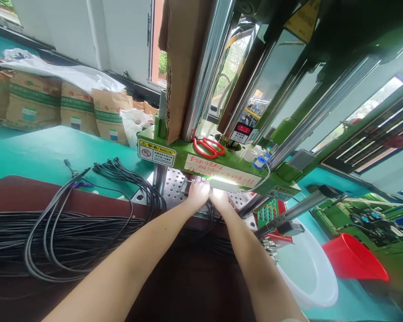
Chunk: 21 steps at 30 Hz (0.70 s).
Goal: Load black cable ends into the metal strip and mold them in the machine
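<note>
Under the green press [221, 169], my left hand [197, 193] and right hand [220, 200] meet side by side on the perforated plate [172, 181]; glare hides whether they grip anything. Black cables [70, 232] lie on the surface [97, 202] just left.

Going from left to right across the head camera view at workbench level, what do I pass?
In order: black cables → left hand → right hand → white basin → red bucket.
</note>
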Motion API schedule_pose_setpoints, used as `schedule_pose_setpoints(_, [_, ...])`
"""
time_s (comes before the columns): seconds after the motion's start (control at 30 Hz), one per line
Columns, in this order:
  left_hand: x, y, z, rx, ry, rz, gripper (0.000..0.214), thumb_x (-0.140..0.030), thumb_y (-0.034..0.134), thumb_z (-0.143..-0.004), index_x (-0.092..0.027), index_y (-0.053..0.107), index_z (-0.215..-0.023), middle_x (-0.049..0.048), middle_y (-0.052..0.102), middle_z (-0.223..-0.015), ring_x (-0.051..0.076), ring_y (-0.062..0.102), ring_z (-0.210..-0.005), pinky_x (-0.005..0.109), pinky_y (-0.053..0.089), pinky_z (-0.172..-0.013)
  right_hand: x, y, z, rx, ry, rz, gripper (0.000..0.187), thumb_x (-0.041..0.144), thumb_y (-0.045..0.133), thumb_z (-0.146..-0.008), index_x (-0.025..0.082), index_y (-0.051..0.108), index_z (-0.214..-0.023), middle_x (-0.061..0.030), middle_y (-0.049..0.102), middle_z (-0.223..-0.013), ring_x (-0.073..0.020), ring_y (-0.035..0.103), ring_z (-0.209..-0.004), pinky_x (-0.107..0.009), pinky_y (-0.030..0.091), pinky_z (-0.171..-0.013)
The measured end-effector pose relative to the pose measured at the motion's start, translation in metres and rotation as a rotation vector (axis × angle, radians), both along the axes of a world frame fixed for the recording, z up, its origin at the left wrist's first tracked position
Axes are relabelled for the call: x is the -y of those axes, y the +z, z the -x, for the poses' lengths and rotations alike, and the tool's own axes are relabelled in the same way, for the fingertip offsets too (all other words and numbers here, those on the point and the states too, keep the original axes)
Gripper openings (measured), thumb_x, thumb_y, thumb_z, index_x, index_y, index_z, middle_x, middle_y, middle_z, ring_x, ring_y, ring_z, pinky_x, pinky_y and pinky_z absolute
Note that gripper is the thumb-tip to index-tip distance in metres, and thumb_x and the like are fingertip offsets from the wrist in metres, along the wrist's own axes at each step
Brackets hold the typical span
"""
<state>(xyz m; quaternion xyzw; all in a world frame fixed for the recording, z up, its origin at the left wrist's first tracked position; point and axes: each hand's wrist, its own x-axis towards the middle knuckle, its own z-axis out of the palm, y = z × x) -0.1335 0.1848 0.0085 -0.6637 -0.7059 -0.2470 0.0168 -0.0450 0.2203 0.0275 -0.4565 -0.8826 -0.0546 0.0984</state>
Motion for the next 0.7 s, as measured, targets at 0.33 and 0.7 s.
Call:
schedule_pose_setpoints(0.33, [0.002, 0.007, 0.002, -0.04, 0.012, -0.007, 0.032, -0.015, 0.035, -0.08, -0.01, 0.063, -0.094, 0.0158, 0.062, -0.093, 0.027, 0.053, -0.095, 0.039, 0.038, -0.082, -0.004, 0.007, -0.015, -0.006, 0.098, 0.005, 0.037, 0.009, 0.029, -0.088, 0.014, 0.06, -0.106, -0.0097, 0.067, -0.094, -0.0195, 0.059, -0.091, -0.032, 0.038, -0.091])
schedule_pose_setpoints(0.7, [0.01, 0.004, 0.051, -0.091, -0.375, 0.078, 0.041, -0.045, 0.038, -0.084, -0.021, 0.055, -0.112, 0.0101, 0.054, -0.121, 0.023, 0.044, -0.116, 0.035, 0.032, -0.095, 0.009, 0.009, -0.043, 0.046, 0.213, 0.092, 0.039, 0.043, 0.039, -0.087, 0.018, 0.056, -0.113, -0.0095, 0.061, -0.112, -0.0207, 0.05, -0.11, -0.033, 0.032, -0.096])
